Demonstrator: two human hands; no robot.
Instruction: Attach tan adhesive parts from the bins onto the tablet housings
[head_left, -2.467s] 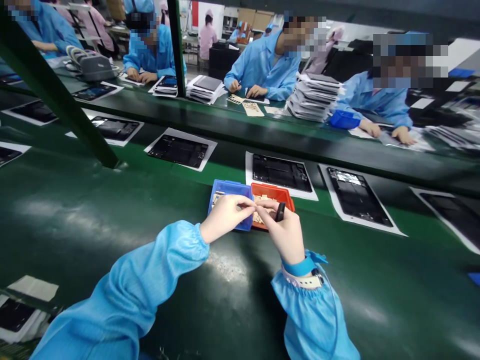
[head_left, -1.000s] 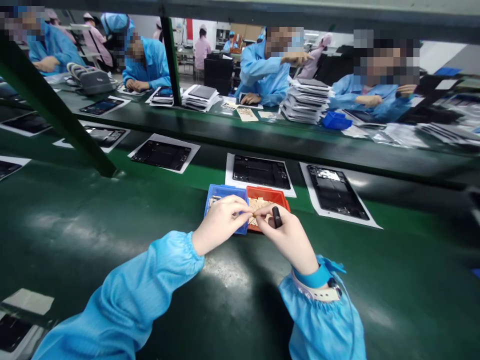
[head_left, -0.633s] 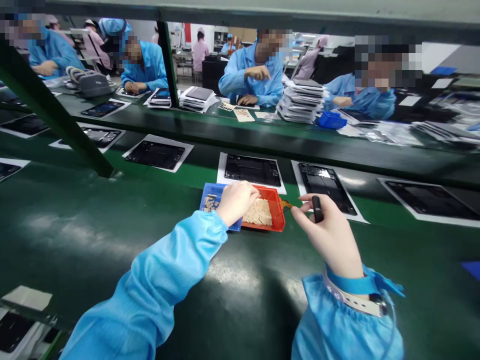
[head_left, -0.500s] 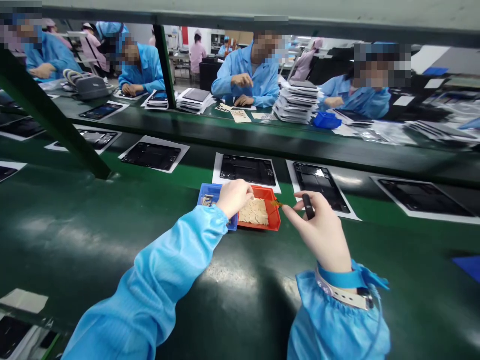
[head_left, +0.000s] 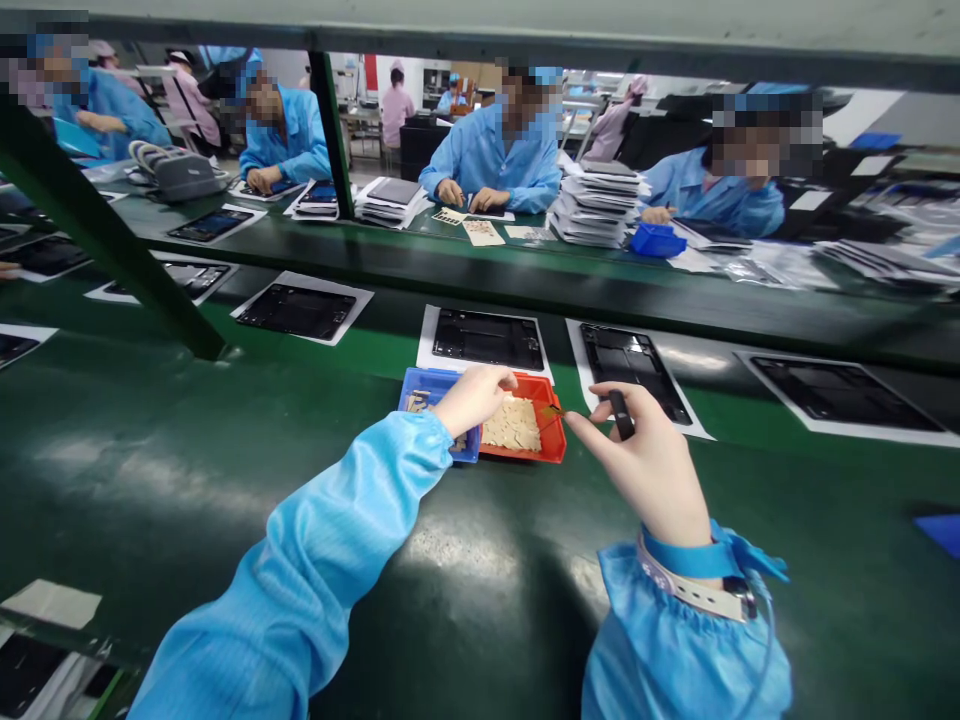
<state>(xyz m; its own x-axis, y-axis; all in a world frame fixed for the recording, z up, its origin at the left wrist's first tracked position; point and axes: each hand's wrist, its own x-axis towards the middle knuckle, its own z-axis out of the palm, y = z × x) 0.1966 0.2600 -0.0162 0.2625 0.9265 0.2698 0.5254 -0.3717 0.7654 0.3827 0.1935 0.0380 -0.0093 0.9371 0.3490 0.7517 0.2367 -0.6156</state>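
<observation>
My left hand (head_left: 471,398) hovers over the seam between a blue tray (head_left: 421,383) and an orange tray (head_left: 556,440), fingers curled down toward the tan paper pieces (head_left: 514,425) in the orange tray. My right hand (head_left: 645,462) is to the right of the trays. It pinches a small orange-brown part (head_left: 553,411) at its fingertips and also holds a short black tool (head_left: 621,414) against the palm. Both trays sit on the dark green bench just before the conveyor.
Black tablet back covers on white sheets (head_left: 487,338) (head_left: 634,360) (head_left: 840,382) lie along the green conveyor behind the trays. A slanted green post (head_left: 112,240) stands at left. People in blue coats work across the belt beside a stack of grey panels (head_left: 600,205).
My hands, joined over the trays a second ago, have parted. The right hand moved right with the small part and black tool; the left stayed over the trays. The covers shifted slightly leftward.
</observation>
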